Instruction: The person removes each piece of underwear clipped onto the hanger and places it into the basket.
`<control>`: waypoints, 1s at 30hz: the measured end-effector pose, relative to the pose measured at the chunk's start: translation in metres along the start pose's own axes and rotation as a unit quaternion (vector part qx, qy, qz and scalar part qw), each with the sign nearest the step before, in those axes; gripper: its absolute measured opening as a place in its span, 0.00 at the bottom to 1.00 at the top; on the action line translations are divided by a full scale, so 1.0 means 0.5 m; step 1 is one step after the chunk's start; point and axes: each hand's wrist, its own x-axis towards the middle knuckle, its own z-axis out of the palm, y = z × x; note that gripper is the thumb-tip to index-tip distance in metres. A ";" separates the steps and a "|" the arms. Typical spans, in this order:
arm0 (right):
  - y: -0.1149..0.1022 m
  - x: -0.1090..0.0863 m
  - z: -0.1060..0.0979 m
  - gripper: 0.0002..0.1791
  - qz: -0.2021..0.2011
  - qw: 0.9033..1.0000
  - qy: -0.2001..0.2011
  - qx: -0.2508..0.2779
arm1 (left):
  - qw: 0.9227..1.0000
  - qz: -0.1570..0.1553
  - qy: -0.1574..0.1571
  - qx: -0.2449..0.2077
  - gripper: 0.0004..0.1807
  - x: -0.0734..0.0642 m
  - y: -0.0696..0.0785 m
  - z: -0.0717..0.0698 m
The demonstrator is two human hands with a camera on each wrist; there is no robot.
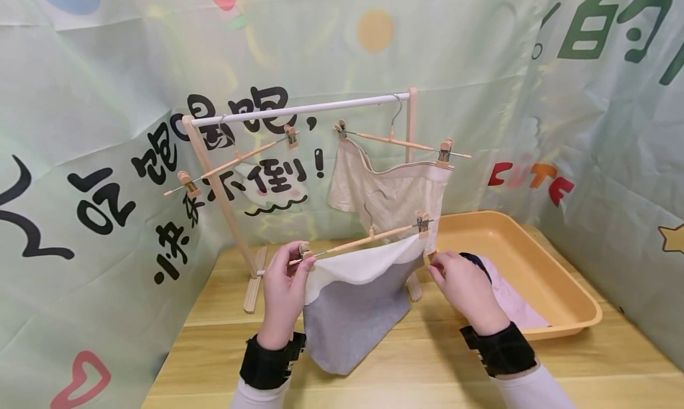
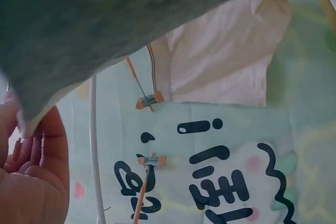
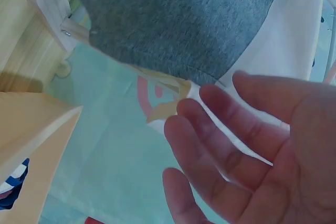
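Note:
In the head view, a clip hanger (image 1: 369,238) with a metal hook bears a grey garment with a white top band (image 1: 352,314). My left hand (image 1: 283,290) pinches the hanger's left clip (image 1: 305,250) together with the garment's corner. The right clip (image 1: 423,224) bites the other end of the white band. My right hand (image 1: 465,287) is beside the garment's right edge, below that clip. Its fingers (image 3: 184,140) are loosely bent in the right wrist view, fingertips right at the cloth's edge, near a small pale flap (image 3: 164,111).
Behind stands a small wooden rack with a white rail (image 1: 320,107). From it hang beige shorts (image 1: 385,183) on a clip hanger, and a bare clip hanger (image 1: 240,159) at left. An orange tray (image 1: 534,243) with pink cloth (image 1: 513,296) stands at right. Printed fabric (image 1: 454,53) encloses the wooden table.

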 end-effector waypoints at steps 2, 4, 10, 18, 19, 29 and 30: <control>0.000 0.001 -0.001 0.07 0.011 1.000 0.016 0.005 | 1.000 -0.015 -0.004 -0.008 0.13 0.001 0.004 -0.001; 0.000 0.001 -0.001 0.07 0.029 0.999 0.039 0.014 | 1.000 -0.020 -0.005 -0.008 0.13 0.003 0.018 -0.004; 0.001 0.007 -0.008 0.14 0.074 0.988 0.122 0.059 | 0.999 -0.050 -0.016 -0.010 0.12 0.010 0.056 -0.014; -0.004 0.017 -0.024 0.26 0.080 0.977 0.112 0.162 | 0.993 -0.102 -0.047 -0.023 0.12 0.018 0.055 -0.020; -0.004 0.018 -0.026 0.27 0.076 0.976 0.112 0.169 | 0.993 -0.103 -0.052 -0.024 0.12 0.019 0.052 -0.020; 0.006 0.021 -0.026 0.27 0.057 0.974 0.058 0.212 | 0.992 -0.081 -0.099 -0.023 0.11 0.021 0.032 -0.023; 0.008 0.021 -0.026 0.27 0.055 0.974 0.047 0.217 | 0.991 -0.082 -0.101 -0.023 0.11 0.021 0.032 -0.025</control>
